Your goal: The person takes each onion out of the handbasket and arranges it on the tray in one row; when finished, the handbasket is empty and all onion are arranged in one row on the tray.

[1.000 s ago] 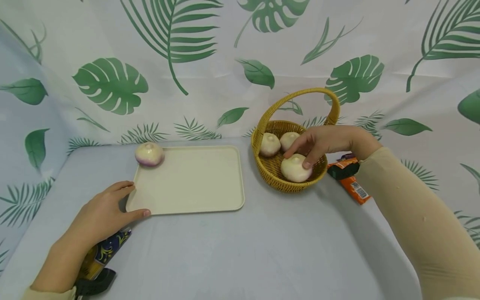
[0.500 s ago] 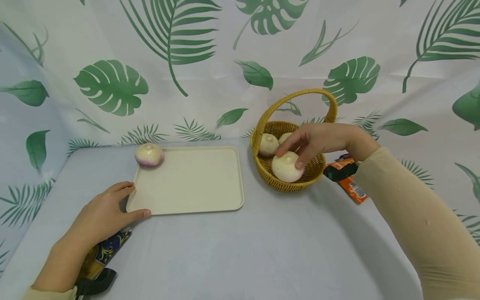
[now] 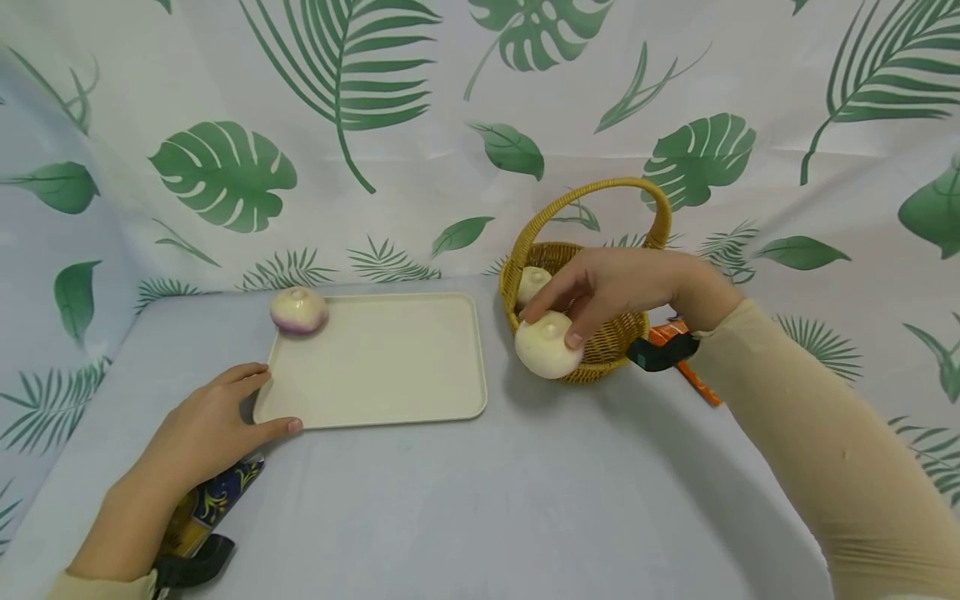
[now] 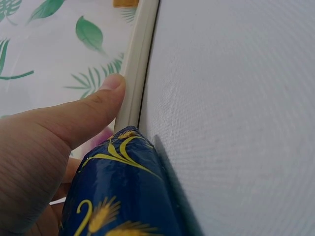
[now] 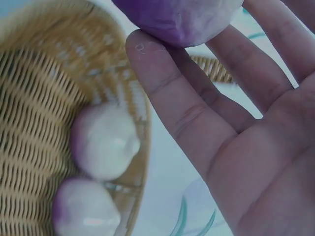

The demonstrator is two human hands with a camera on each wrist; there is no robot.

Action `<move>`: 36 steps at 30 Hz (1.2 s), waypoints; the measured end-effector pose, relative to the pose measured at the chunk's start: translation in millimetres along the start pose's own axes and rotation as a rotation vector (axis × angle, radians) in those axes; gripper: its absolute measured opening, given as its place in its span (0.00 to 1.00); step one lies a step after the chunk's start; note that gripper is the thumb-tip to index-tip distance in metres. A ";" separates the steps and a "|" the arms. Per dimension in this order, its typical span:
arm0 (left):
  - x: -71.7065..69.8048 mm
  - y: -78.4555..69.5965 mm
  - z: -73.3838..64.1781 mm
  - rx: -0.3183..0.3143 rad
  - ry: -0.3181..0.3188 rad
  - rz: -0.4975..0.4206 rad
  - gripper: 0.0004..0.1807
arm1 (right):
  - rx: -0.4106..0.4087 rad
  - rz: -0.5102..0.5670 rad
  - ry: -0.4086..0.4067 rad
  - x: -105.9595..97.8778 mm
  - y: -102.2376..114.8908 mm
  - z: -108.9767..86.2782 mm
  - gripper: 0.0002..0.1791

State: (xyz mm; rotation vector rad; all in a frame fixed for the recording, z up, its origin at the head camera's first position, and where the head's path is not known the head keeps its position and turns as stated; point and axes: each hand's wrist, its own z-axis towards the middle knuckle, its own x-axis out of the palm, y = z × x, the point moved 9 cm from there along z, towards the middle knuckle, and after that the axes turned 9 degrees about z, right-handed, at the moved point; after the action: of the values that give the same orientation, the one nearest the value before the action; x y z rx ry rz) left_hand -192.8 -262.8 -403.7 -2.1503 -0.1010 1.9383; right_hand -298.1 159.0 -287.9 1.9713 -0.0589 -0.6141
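Note:
My right hand [image 3: 630, 287] pinches a white-and-purple onion [image 3: 543, 352] between thumb and fingers, over the front left rim of the wicker basket [image 3: 617, 340]. In the right wrist view the purple side of the held onion [image 5: 182, 19] shows at the fingertips, and two more onions [image 5: 106, 142] lie inside the basket. My left hand [image 3: 202, 429] rests at the near left corner of the cream tray [image 3: 390, 358], thumb along its front rim and fingers at its left side. Another onion [image 3: 298, 311] sits on the tray's far left corner.
A dark blue packet with yellow patterns [image 3: 221, 496] lies under the left wrist. An orange packet [image 3: 701, 385] lies right of the basket, partly behind the right wrist. The arched basket handle [image 3: 592, 190] stands up near the right hand. A leaf-print cloth [image 3: 420, 100] hangs behind.
My right hand has lifted the onion from inside the basket and carried it left and toward the front, over the rim. The left hand and tray have stayed in place.

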 end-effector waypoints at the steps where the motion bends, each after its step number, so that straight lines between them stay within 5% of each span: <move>1: -0.2 -0.2 0.1 0.000 -0.001 0.001 0.63 | -0.013 -0.007 0.005 2.8 3.8 2.0 0.30; 22: -0.6 0.8 1.0 -0.007 -0.006 -0.004 0.68 | -0.233 -0.019 -0.085 29.6 51.9 47.7 0.32; 36: -0.9 -0.4 0.5 -0.018 0.004 -0.001 0.65 | -0.286 -0.024 -0.274 23.4 60.6 88.9 0.28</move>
State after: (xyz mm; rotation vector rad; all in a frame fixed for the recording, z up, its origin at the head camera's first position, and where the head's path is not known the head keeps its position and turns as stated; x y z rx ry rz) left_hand -193.3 -262.5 -402.7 -2.1648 -0.1196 1.9400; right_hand -303.7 49.7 -276.1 1.6059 -0.1106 -0.8569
